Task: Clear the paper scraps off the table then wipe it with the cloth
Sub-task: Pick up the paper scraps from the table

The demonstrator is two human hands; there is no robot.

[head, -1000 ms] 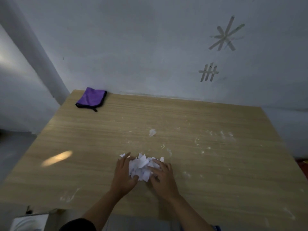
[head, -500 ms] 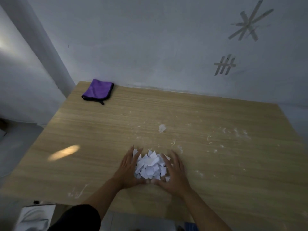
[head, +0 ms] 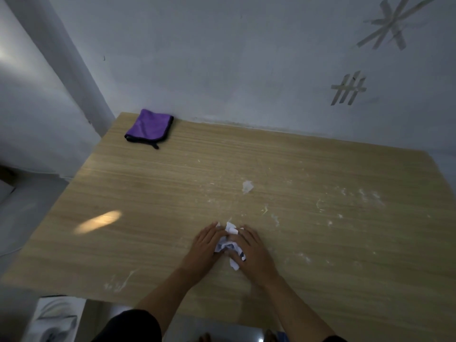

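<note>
A heap of white paper scraps (head: 229,243) lies on the wooden table (head: 153,193) near its front edge. My left hand (head: 206,245) and my right hand (head: 251,253) press in on the heap from both sides and cover most of it, with the fingers curled around it. One small white scrap (head: 247,186) lies alone farther back, in the middle of the table. A folded purple cloth (head: 149,127) with a dark edge rests at the table's far left corner, close to the wall.
White smears and dust marks streak the table's middle and right side. The table's far edge meets a pale wall with tape marks. A white object (head: 55,319) stands on the floor below the front left corner.
Both hands have closed in on the heap, squeezing it into a tighter bundle with less paper showing. The camera has moved, so the table now sits lower in view.
</note>
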